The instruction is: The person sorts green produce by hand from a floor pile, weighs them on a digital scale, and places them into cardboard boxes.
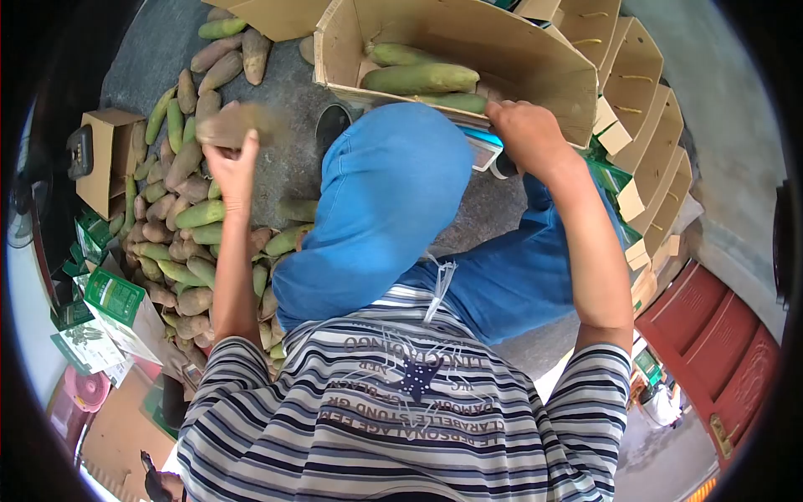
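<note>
My left hand (232, 167) is raised over the pile on the left, its fingers closed round a brownish radish-like vegetable (226, 127), blurred by motion. My right hand (529, 135) grips the near edge of an open cardboard box (535, 58), fingertips curled over the rim and partly hidden. Inside that box lie several long green radishes (420, 79), side by side at its left part. Below my left hand spreads a large heap of green and brown radishes (201, 214) on the dark floor.
Nested open cardboard boxes (644, 75) line the right side. Green-and-white printed cartons (117, 297) stand at the left, near a small brown box (109, 159). My blue-trousered knee (393, 167) is between the heap and the box. A red door (711, 351) is at lower right.
</note>
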Demonstrator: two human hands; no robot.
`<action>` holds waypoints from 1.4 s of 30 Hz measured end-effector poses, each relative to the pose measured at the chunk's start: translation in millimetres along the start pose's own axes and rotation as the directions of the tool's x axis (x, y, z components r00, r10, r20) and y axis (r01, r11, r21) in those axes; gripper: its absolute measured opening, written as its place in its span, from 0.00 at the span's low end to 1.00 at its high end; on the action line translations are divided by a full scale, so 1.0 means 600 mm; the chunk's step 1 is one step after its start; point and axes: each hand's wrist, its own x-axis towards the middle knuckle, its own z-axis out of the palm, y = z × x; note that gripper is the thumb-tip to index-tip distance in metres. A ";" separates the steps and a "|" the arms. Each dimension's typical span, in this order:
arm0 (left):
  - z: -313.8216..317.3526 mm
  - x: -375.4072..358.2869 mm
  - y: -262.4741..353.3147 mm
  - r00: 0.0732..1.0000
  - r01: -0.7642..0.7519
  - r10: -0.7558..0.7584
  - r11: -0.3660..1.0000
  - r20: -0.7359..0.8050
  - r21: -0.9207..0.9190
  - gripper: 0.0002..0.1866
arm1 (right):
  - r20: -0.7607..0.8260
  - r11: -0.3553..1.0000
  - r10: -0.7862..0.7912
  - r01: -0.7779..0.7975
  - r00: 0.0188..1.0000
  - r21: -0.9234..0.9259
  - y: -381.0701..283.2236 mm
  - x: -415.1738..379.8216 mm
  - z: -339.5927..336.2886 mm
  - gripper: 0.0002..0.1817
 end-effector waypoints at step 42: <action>-0.058 -0.198 -0.273 0.495 -0.608 -0.502 0.383 0.709 0.695 0.27 | 0.158 0.999 0.040 -0.035 0.987 -0.037 0.008 0.006 -0.014 0.14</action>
